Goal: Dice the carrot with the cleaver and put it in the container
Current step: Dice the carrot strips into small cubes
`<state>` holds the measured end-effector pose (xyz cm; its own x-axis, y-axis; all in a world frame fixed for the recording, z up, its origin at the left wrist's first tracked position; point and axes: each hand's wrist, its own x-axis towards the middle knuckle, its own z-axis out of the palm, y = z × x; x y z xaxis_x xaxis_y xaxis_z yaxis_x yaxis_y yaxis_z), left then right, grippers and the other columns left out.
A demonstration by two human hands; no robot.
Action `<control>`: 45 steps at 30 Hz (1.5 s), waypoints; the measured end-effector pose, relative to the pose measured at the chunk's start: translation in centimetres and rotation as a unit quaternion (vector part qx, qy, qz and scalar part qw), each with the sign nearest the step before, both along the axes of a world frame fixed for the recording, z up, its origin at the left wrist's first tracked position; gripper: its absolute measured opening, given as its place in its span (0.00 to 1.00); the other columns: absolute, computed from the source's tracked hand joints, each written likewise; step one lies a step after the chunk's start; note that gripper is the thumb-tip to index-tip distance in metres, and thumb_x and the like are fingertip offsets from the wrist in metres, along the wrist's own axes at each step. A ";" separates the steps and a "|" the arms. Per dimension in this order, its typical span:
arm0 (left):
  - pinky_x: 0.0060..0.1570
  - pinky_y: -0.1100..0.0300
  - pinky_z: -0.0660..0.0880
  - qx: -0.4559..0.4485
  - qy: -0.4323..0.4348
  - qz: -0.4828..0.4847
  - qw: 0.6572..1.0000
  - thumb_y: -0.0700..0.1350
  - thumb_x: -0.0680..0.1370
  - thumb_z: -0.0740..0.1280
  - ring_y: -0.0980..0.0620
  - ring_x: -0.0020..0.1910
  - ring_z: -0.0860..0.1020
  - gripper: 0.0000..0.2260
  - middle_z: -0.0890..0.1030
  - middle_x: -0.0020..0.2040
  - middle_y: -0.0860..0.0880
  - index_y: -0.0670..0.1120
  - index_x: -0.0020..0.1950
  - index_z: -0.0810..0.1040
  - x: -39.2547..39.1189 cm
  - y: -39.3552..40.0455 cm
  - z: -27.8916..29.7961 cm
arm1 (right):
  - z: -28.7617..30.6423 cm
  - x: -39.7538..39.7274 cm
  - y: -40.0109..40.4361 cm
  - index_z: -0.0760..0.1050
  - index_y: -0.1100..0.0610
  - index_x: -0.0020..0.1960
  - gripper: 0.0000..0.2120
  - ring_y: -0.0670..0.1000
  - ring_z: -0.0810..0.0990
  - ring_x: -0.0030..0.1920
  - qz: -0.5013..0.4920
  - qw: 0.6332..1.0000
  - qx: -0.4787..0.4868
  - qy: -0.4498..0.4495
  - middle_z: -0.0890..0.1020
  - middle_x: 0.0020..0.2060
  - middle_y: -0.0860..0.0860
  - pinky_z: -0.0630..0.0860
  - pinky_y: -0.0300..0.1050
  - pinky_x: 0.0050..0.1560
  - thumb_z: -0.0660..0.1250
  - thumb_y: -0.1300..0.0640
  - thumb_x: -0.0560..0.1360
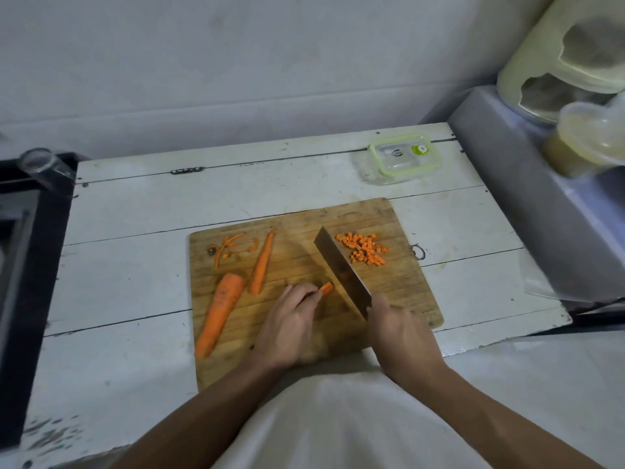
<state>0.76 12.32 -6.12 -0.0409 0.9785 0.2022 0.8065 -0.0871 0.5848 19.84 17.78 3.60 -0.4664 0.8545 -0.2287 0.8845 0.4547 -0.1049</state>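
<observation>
One carrot stub (326, 288) lies mid-board (304, 333), pinched by the left hand (291, 328). The right hand (399, 328) grips one cleaver (341, 270) just beside it. One dice pile (363, 249) sits right, two carrot pieces (221, 311) left. One lidded container (404, 158) stands on the counter (135, 204).

Clear glass (40, 164), lying tipped, is seen off the surface's (128, 265) far-left corner; pale jars (554, 59) are stacked beyond its right edge.
</observation>
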 end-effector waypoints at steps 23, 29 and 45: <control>0.55 0.53 0.79 0.007 -0.016 -0.003 1.000 0.34 0.80 0.65 0.50 0.55 0.76 0.16 0.78 0.58 0.48 0.40 0.66 0.81 -0.2 -0.5 0.2 | 0.7 -0.3 -0.3 0.59 0.49 0.48 0.10 0.53 0.76 0.32 0.008 1.000 -0.008 0.011 0.76 0.35 0.48 0.72 0.45 0.33 0.62 0.57 0.81; 0.51 0.57 0.78 0.000 -0.006 0.000 1.000 0.35 0.80 0.67 0.51 0.54 0.74 0.15 0.78 0.57 0.48 0.41 0.66 0.82 -0.2 -0.5 0.3 | 0.4 0.3 -1.4 0.67 0.51 0.49 0.07 0.53 0.73 0.29 0.033 0.999 -0.021 -0.020 0.80 0.36 0.50 0.66 0.44 0.31 0.65 0.59 0.79; 0.55 0.58 0.78 0.028 -0.036 0.030 0.998 0.35 0.80 0.67 0.51 0.55 0.78 0.13 0.80 0.58 0.47 0.41 0.63 0.83 -0.5 -2.0 0.2 | 0.6 0.0 -0.9 0.58 0.50 0.49 0.09 0.58 0.82 0.40 0.034 0.999 -0.040 -0.010 0.82 0.42 0.52 0.67 0.47 0.36 0.59 0.57 0.82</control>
